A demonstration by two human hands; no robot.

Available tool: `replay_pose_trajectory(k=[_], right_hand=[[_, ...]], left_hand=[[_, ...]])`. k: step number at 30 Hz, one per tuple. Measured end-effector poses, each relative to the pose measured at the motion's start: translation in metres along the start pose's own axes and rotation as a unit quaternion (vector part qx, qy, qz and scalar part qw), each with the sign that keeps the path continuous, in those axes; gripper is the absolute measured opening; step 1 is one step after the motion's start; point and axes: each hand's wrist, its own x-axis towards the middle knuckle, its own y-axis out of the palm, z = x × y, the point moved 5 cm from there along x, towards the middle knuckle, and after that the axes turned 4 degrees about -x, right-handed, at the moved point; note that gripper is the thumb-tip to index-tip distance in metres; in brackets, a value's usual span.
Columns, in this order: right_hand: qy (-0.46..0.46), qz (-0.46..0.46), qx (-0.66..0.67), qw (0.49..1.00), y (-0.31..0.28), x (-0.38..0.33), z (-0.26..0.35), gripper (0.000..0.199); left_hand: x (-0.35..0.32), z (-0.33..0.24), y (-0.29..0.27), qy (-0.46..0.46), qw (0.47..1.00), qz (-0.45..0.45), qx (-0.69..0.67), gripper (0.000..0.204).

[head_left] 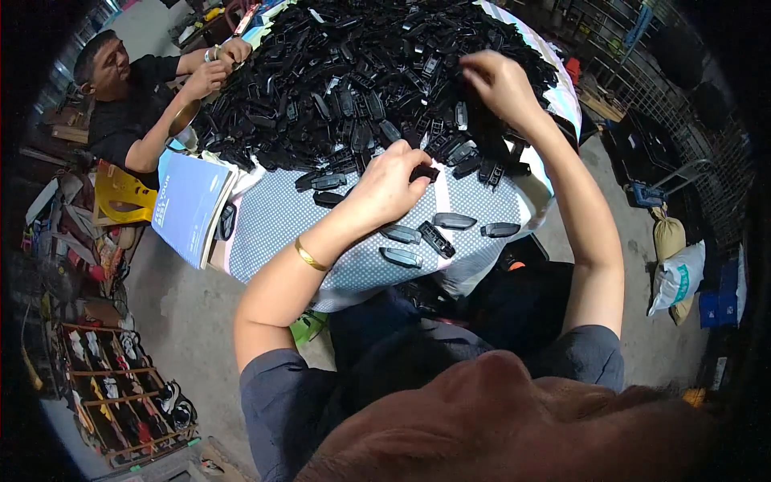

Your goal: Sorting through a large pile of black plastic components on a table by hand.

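Small black plastic part [423,173], oblong and dark, pinched in the fingertips of the left hand [388,189] just above the near edge of the great heap of black parts [353,80]. Held over the dotted grey cloth [273,217], right where the heap thins out into bare fabric. Open room only on that near strip of cloth, shared with a few loose black pieces [418,237] lying flat and apart from one another below the hand. Cloth edge dropping off toward the lap and, on the right, toward the concrete floor [642,337]. Right hand [498,84] farther out, fingers curled down into the heap at its right side; whether closed on a piece, cannot tell. Blue booklet [189,205] hanging over the left edge of the table. Beyond the heap, at the far left corner, another person's hands [217,68] busy at the rim of the pile. Wire racks [666,104] crowding the right side.
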Motion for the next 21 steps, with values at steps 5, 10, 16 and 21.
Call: replay_pose_trajectory(k=[5,10,16,21], right_hand=[[-0.052,-0.052,-0.159,0.984,0.05,0.044,-0.047,0.033],[0.044,0.091,-0.125,0.987,0.083,0.067,-0.066,0.036],[-0.022,0.041,-0.132,0.99,0.048,0.049,-0.014,0.032],[-0.026,-0.003,0.028,0.999,0.005,0.009,0.037,0.044]], left_hand=[[0.001,0.0,-0.006,0.007,0.999,-0.006,-0.033,0.02],[0.002,-0.001,0.004,0.04,0.996,0.036,-0.072,0.019],[0.002,0.004,0.014,0.029,0.994,0.03,-0.097,0.018],[0.004,0.017,0.017,-0.105,0.964,0.017,-0.245,0.04]])
